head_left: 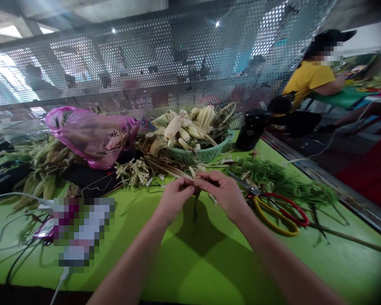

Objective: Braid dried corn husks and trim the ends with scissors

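Note:
Over the green table [165, 271], my left hand [177, 195] and my right hand [221, 191] meet, their fingertips pinched together on a pale corn husk strip [192, 173]. A short end of the strip sticks up between the fingers; the rest is covered by them. Something thin and dark hangs below the fingertips, too blurred to name. Just right of my right hand lie scissors [274, 209] with one red and one yellow handle loop. Beyond my hands stands a green basket [203, 156] heaped with pale corn husks [182, 127].
A pink plastic bag [92, 135] and loose husks [47, 165] lie at the left. Nearer are a blurred-out phone [87, 233] and cables. Green strands [282, 178] and a black bottle [252, 131] are at the right. A perforated metal screen [139, 67] stands behind; a person in yellow [311, 80] sits beyond.

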`<state>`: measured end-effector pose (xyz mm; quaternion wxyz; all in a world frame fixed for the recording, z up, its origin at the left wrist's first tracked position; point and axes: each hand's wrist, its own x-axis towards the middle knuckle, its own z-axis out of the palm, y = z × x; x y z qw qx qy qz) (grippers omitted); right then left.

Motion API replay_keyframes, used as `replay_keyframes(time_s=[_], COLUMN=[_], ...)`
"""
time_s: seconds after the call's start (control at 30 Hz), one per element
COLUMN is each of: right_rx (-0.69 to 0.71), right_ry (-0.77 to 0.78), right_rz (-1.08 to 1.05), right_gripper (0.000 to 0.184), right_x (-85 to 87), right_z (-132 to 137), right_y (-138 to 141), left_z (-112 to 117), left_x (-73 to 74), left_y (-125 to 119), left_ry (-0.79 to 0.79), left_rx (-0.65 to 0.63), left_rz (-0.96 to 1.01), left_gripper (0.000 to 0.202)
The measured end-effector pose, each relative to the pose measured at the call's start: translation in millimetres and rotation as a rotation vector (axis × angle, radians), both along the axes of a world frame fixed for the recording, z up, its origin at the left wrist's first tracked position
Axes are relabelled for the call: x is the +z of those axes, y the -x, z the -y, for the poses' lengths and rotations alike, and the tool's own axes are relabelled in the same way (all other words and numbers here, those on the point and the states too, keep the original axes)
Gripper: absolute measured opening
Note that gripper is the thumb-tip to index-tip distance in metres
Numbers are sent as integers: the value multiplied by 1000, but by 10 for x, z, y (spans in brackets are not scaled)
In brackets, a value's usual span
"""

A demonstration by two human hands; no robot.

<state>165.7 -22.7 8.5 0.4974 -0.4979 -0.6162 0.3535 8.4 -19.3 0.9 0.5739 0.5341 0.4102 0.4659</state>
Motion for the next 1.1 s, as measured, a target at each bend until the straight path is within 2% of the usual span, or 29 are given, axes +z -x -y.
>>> replay_keyframes(time_s=[0.13, 0.23, 0.37, 0.47, 0.6, 0.7, 0.83, 1.1], right_rx=[12, -4, 134, 216, 102, 5, -34, -62], right_ry=[51, 46, 137, 185, 72, -11, -75, -274], right_rz=[0, 90, 22, -7, 66, 33, 54, 269], right_gripper=[27, 24, 23, 22, 20, 21, 16, 5], right_x=[-10, -24, -63, -62, 7, 31, -2, 21], right_z=[-7, -1, 4, 9, 22, 21, 13, 58], right_y=[-27, -1, 69, 78, 27, -5, -13, -4], left_z=[1, 9, 25, 31, 30, 26, 22, 19], left_x=[13, 0, -38, -52, -53, -54, -60, -87], left_y=[22, 16, -22, -31, -20, -27, -40, -36], left_ry=[32, 60, 105, 135, 81, 31, -59, -217], left_rx=[138, 161, 208, 204, 165, 126, 107, 78], left_rz=[76, 145, 296, 330, 187, 88, -26, -190], left_gripper=[13, 16, 17, 17, 17, 16, 11, 5])
